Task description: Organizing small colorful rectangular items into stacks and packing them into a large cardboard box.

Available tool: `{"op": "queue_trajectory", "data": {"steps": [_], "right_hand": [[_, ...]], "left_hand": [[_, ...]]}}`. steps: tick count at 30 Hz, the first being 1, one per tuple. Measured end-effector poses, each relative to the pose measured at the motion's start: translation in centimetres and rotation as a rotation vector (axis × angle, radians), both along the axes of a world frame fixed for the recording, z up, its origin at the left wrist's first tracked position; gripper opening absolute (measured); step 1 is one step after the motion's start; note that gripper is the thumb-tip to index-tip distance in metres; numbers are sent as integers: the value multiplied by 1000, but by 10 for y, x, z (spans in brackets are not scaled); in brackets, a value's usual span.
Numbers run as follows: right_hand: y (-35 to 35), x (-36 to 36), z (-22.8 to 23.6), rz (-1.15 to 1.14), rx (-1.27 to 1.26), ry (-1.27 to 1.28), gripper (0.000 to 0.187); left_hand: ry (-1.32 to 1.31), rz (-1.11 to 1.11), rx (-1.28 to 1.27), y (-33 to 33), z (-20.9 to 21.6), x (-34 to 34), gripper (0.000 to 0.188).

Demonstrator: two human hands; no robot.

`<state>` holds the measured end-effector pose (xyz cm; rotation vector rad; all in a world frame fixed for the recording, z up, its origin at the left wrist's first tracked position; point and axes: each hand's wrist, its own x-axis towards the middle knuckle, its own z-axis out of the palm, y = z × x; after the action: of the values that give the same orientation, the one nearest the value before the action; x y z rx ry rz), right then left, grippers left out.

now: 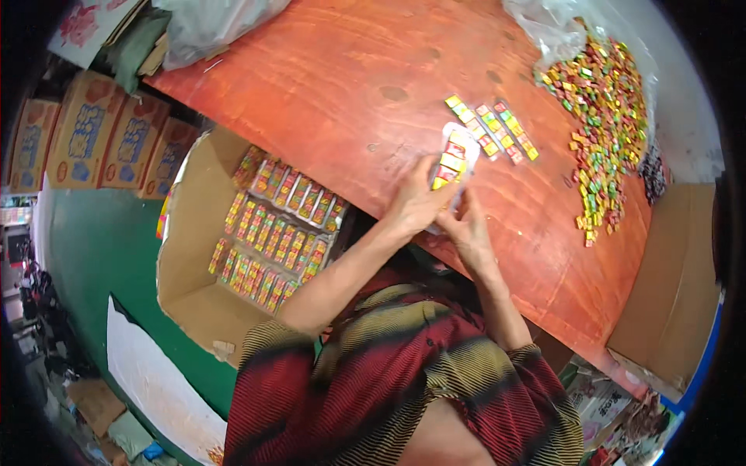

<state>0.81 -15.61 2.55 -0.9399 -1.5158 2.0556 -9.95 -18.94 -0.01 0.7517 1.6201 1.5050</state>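
In both hands, over the near edge of the red table, is a narrow white-edged clear pack (453, 159) showing yellow and red pieces. My left hand (422, 190) is closed round its left side, thumb along the front. Below it, my right hand (471, 230) has its fingers bent in at the pack's lower end, which is partly hidden by both hands. Just beyond the pack, three short strips of small wrapped candies lie side by side on the table: a left strip (472, 126), a middle strip (499, 133) and a right strip (516, 130).
A large heap of wrapped candies (602, 116) spreads over the right of the red table (334, 93), beside a clear plastic bag (548, 27). At left, below the table edge, an open cardboard box (186, 233) holds rows of filled packs (272, 233). Printed cartons (85, 132) stand behind it.
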Motion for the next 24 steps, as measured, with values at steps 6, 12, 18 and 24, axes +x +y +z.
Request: {"op": "queue_trajectory", "data": {"steps": [6, 12, 18, 24], "right_hand": [[19, 3, 13, 170, 37, -199, 45], [32, -25, 1, 33, -147, -40, 40], [18, -54, 0, -29, -206, 75, 29], [-35, -95, -6, 23, -376, 147, 43]], "left_hand": [[-365, -255, -40, -31, 38, -33, 48], [-243, -372, -81, -56, 36, -47, 52], [-533, -257, -80, -94, 31, -69, 55], [-654, 284, 96, -142, 27, -73, 49]]}}
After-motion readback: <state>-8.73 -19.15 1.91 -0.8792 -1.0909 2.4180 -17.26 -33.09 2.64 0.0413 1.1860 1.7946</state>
